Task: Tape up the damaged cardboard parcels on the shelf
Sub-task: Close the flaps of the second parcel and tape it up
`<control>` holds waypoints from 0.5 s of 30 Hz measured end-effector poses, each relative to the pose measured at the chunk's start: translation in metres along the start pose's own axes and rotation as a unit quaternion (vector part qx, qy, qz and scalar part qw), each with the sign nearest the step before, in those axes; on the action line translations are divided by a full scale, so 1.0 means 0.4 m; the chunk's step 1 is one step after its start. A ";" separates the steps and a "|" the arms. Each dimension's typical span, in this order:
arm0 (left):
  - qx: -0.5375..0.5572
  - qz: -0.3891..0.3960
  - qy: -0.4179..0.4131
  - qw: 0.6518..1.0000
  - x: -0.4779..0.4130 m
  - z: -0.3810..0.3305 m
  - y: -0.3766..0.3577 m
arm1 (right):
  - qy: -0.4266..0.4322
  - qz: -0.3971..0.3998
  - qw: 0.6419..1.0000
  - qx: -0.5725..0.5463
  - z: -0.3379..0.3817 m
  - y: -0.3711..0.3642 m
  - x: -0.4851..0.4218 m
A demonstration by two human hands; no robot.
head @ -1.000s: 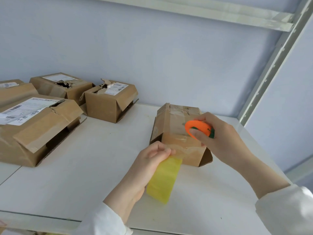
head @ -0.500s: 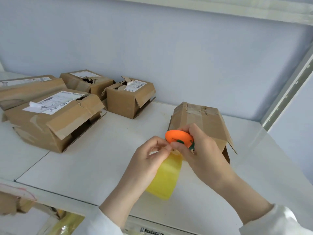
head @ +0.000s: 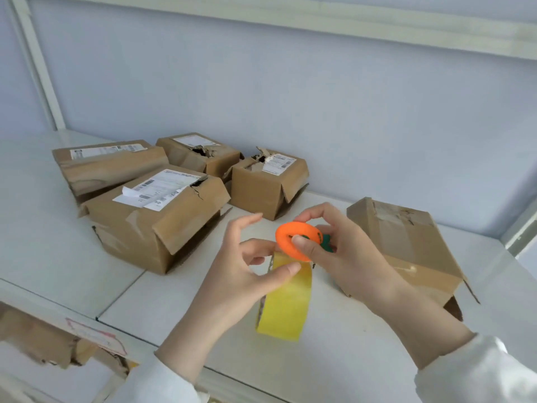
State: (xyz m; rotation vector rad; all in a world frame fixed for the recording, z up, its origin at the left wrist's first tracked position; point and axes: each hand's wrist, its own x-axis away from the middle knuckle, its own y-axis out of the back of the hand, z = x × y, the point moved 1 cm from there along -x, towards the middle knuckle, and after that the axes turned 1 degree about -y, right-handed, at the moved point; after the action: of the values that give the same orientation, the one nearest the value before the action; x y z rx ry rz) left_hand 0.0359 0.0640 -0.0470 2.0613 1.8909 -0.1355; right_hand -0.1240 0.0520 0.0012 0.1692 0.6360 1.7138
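Observation:
My left hand (head: 241, 274) holds a yellowish roll of tape (head: 286, 303), thumb on its outer face and fingers through its core. My right hand (head: 345, 257) pinches a small orange carrot-shaped cutter (head: 296, 241) right above the roll. Behind my right hand lies a taped cardboard parcel (head: 412, 248) with an open end flap. Several damaged parcels stand at the left and back: a large one with a torn label (head: 154, 219), a long one (head: 107, 164), one with a hole in its top (head: 200, 155), and one with a ripped top (head: 270, 181).
The white shelf (head: 87, 286) has a seam running to its front edge. A white upright (head: 37, 65) stands at the back left and another at the far right (head: 520, 231). A shelf rail (head: 290, 16) crosses overhead. Crumpled cardboard (head: 43, 341) shows below the front edge.
The view has swung to the left, bringing more parcels into sight. My hands stay together with tape and cutter; my left index finger has lifted off the roll.

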 end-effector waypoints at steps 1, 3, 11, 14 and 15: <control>0.001 -0.002 -0.006 1.000 -0.011 0.005 0.028 | -0.008 0.009 1.000 -0.024 0.005 -0.019 -0.018; -0.011 0.005 -0.018 1.000 -0.034 0.021 0.074 | -0.028 0.013 0.998 -0.057 0.006 -0.058 -0.055; -0.018 0.063 0.040 0.997 -0.088 0.110 0.123 | -0.093 -0.037 0.992 0.075 -0.064 -0.150 -0.131; -0.011 0.104 0.072 0.992 -0.114 0.108 0.128 | -0.122 -0.066 0.985 0.099 -0.051 -0.140 -0.119; -0.010 0.117 0.079 0.990 -0.120 0.103 0.130 | -0.108 -0.082 0.985 0.111 -0.041 -0.130 -0.106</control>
State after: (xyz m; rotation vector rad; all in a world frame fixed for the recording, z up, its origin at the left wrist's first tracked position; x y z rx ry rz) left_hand 0.0880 0.0026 -0.0618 2.3223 1.7090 0.1067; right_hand -0.0758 0.0127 -0.0287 0.4422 0.6576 1.4404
